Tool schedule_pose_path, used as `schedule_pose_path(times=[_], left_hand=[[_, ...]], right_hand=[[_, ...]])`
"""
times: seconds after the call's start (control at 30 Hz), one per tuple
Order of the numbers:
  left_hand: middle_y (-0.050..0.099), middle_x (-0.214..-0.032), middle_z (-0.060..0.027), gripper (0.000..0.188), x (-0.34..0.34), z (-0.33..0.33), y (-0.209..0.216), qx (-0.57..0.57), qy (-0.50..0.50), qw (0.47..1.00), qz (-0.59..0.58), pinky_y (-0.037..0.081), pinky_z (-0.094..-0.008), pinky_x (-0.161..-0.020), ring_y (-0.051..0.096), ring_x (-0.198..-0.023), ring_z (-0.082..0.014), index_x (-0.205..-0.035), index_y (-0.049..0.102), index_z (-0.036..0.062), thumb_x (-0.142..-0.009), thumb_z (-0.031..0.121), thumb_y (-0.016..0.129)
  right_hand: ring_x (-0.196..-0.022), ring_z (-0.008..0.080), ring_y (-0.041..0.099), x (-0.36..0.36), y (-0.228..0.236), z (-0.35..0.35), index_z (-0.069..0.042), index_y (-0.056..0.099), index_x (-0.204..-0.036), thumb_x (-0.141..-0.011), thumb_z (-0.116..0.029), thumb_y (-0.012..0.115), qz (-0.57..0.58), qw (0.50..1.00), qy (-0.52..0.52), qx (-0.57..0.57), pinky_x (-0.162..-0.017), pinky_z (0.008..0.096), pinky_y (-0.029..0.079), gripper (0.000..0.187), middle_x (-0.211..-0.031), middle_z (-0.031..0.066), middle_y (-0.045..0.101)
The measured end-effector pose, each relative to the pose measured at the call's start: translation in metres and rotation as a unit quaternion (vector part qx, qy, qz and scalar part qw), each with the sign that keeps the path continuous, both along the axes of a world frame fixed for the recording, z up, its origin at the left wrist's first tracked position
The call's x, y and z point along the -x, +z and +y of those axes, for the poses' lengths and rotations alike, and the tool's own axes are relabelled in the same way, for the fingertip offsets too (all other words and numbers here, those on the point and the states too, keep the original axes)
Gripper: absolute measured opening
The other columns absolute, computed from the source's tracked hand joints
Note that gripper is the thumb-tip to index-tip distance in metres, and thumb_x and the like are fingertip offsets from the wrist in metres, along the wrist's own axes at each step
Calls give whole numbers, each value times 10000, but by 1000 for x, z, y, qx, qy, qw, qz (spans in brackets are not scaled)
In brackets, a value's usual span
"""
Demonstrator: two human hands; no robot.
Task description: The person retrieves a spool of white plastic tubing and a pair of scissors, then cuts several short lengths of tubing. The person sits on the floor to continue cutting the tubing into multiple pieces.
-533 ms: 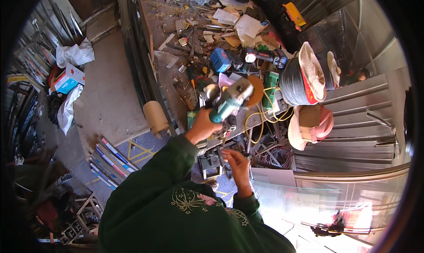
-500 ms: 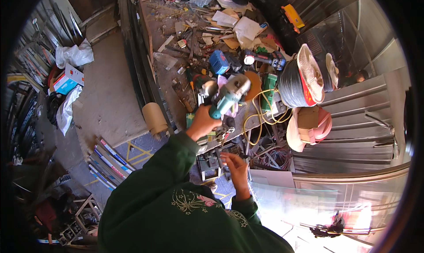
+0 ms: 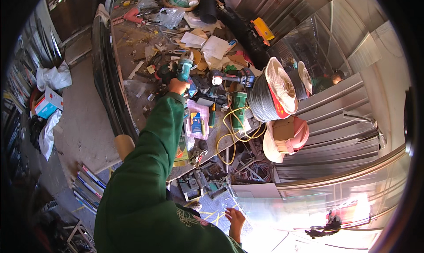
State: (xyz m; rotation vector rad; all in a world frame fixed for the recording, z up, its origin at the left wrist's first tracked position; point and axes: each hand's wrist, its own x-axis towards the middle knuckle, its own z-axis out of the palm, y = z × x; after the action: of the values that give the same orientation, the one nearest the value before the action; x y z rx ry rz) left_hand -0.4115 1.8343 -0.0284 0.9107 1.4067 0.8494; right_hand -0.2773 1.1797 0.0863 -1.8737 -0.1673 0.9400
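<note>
My left hand point(image 3: 179, 86) is wrapped round the teal body of an angle grinder point(image 3: 184, 67), reaching far over the cluttered workbench. The grinder's grey metal head points away from me, above tools and scraps. Just right of the hand lie blue tool batteries and a cordless drill point(image 3: 234, 77). Nearer me on the bench are a pink plastic wrap point(image 3: 193, 106), a small blue-and-yellow box point(image 3: 195, 122) and a green-handled screwdriver point(image 3: 213, 116). My right hand point(image 3: 236, 220) hangs low, off the bench, its fingers loosely bent and apart, with nothing visible in them.
Large wire spools point(image 3: 263, 101) stand at the bench's right, beside a green tool point(image 3: 239, 105) with a yellow cord point(image 3: 219, 146). Long dark profiles point(image 3: 104, 72) run along the left edge, a cardboard tube point(image 3: 124, 146) at their near end. Glass sheets point(image 3: 282, 206) lean at lower right.
My left hand has carried the angle grinder away from me and to the left, farther over the bench. My right hand has dropped lower, toward me. The view has shifted too.
</note>
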Motion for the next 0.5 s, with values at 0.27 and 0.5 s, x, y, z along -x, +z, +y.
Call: schedule_pose_path(times=[0.27, 0.5], left_hand=[[603, -1284, -287, 781, 18, 32, 21, -3, -118, 951, 285, 440, -445, -992, 540, -1226, -388, -1204, 659, -36, -657, 503, 801], [647, -1210, -262, 585, 23, 71, -14, -115, -187, 929, 297, 467, -462, -974, 604, -1165, -378, -1209, 656, -15, -900, 458, 507]], right_hand=[[-971, 268, 700, 12, -7, -7, 96, 634, -1136, -1010, -140, 551, 53, 998, -14, -10, -849, 344, 582, 281, -1099, 190, 691], [-979, 250, 697, 6, -3, 5, 81, 642, -1131, -1008, -152, 565, 55, 998, -6, -39, -849, 339, 579, 275, -1107, 178, 691]])
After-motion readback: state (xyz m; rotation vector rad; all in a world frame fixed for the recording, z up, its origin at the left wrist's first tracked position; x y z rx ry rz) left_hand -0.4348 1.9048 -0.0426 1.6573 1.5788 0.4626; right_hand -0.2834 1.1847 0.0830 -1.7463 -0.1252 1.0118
